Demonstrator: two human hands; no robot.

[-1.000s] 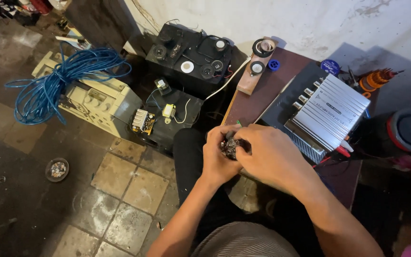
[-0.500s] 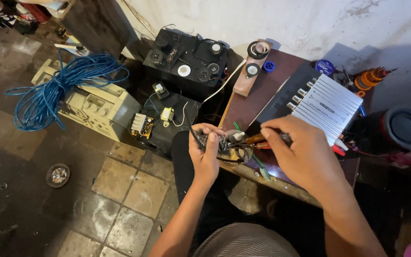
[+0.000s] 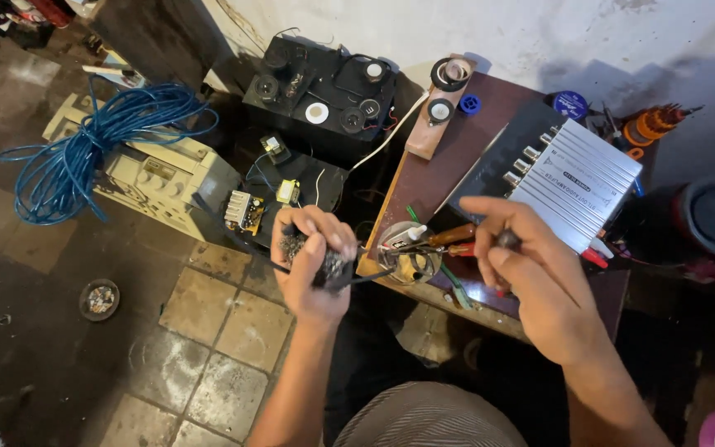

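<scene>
Here, the left hand [image 3: 312,261] clutches a small dark part [image 3: 333,266] off the tabletop's [image 3: 432,178] front edge; the right hand [image 3: 539,277], wrist bent, pinches a black tool handle [image 3: 508,240].

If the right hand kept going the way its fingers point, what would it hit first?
Probably the orange-handled tools just left of the right hand, then the round holder at the table edge; depth is unclear.

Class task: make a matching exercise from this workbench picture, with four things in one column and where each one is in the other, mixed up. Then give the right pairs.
Things
1. blue cable
2. silver amplifier
3. small dish
4. dark part

Places
A. in the left hand
B. on the floor tiles, lower left
C. coiled on the beige case
D. on the brown table, by the wall

Pairs: 1-C, 2-D, 3-B, 4-A
</scene>
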